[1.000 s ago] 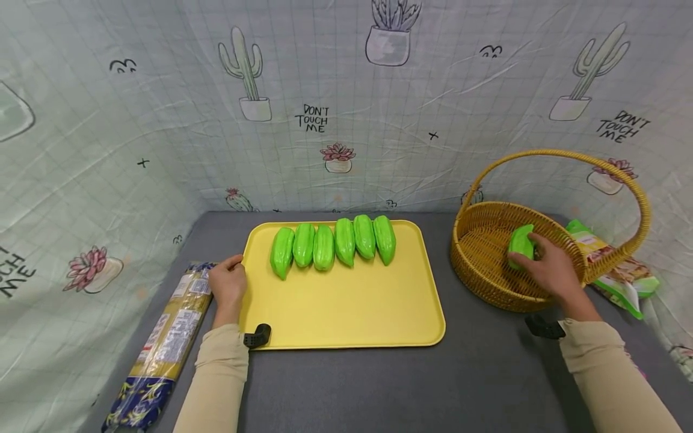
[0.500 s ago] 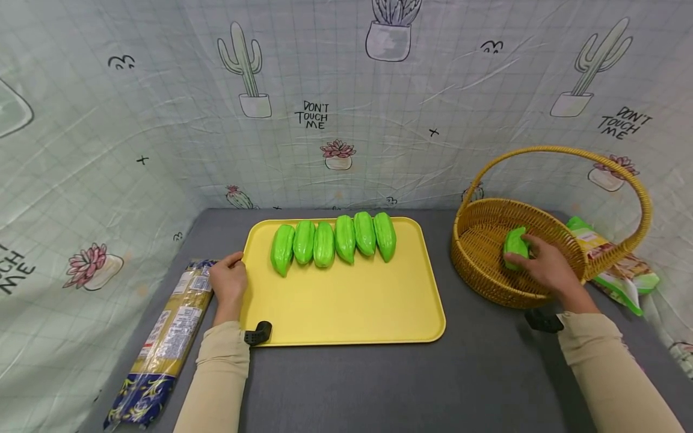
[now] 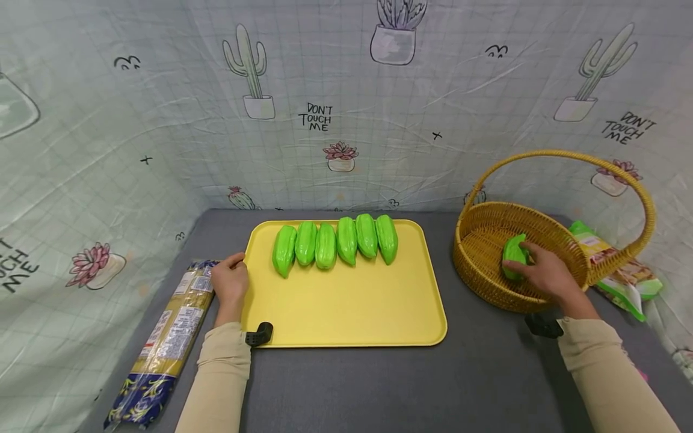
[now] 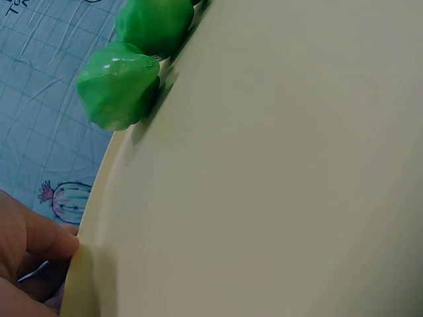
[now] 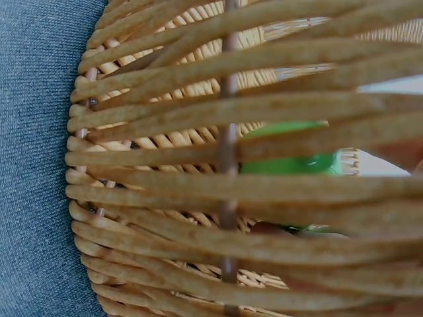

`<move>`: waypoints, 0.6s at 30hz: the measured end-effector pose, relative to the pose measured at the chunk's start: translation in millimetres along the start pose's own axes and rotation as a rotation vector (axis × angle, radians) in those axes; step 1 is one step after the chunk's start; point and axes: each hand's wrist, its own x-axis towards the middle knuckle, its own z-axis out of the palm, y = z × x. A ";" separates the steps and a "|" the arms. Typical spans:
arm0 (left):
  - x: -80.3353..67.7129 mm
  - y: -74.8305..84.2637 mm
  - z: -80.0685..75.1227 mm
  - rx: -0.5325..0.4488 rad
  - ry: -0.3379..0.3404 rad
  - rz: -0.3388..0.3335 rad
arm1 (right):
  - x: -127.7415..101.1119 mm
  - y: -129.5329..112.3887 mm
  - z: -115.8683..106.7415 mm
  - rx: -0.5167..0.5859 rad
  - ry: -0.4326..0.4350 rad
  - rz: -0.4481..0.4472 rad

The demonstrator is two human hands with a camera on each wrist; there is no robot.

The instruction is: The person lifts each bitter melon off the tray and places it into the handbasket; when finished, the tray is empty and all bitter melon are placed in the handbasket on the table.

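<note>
My right hand [image 3: 551, 272] reaches over the near rim of a wicker basket [image 3: 470, 264] and holds one glossy green ridged vegetable [image 3: 514, 255] low inside it, thumb on one side, fingers on the other. Through the weave in the right wrist view, part of that green vegetable [image 5: 284, 158] shows, and the hand is mostly hidden. At the left edge of a yellow tray [image 3: 346, 307], my left hand [image 3: 230, 282] pinches the rim, as the left wrist view shows with a finger or thumb [image 4: 53, 236] against it. Several like green vegetables [image 3: 326, 245] lie in a row along the tray's far side.
Left of the tray lies a long bag of dry noodles [image 3: 173, 337]. A green and brown snack bag [image 3: 622, 270] is behind the basket's right side. The basket's tall handle [image 3: 560, 153] arches above it. A printed cloth [image 3: 346, 72] hangs behind the dark grey table [image 3: 379, 391].
My right hand has shifted the green vegetable slightly left within the basket, keeping hold of it. The left hand stays on the tray's rim. The head view has moved slightly.
</note>
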 end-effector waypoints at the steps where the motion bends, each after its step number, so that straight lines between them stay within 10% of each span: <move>1: 0.0 0.3 0.0 0.002 0.000 0.001 | -0.4 0.1 0.3 0.000 0.002 0.001; 18: -0.1 -1.0 0.0 0.018 0.012 0.000 | -3.4 -1.4 3.8 -0.076 0.057 -0.041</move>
